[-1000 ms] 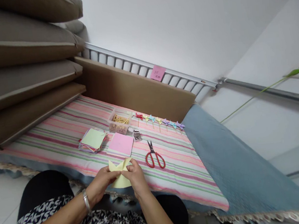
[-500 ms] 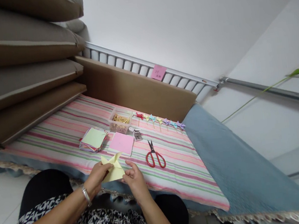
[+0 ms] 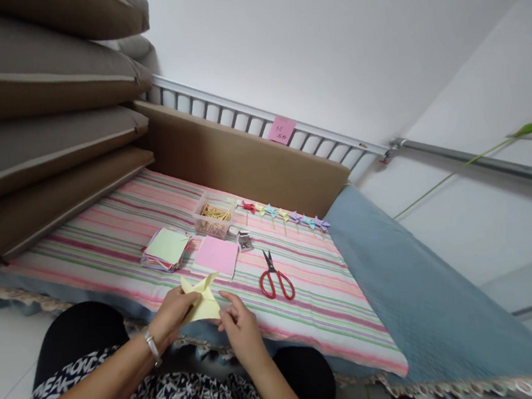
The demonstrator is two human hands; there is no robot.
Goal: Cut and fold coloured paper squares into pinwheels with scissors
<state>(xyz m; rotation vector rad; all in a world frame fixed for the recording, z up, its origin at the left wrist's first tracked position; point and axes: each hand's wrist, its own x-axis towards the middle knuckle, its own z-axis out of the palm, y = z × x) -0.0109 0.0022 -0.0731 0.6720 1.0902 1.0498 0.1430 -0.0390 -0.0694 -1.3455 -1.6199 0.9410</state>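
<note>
A pale yellow paper pinwheel (image 3: 204,304), partly folded with some points bent in, is held above the near edge of the striped cloth. My left hand (image 3: 175,309) pinches it, thumb pressed over the middle where the folded points meet. At its lower right corner, my right hand (image 3: 239,321) holds the paper between thumb and fingers, index finger raised. Beyond my hands lie a pink paper stack (image 3: 216,256) and a pile of coloured paper squares (image 3: 166,248). Red-handled scissors (image 3: 275,278) rest to the right.
A clear box of small wooden sticks (image 3: 214,215) stands behind the papers, beside a small case of metal pieces (image 3: 244,240). Several finished pinwheels on sticks (image 3: 283,215) line the back along a brown board (image 3: 242,157). Stacked cushions (image 3: 48,141) rise at the left.
My right hand has shifted slightly at the corner of the yellow paper, which now curves inward a little. My left hand stays nearly in place.
</note>
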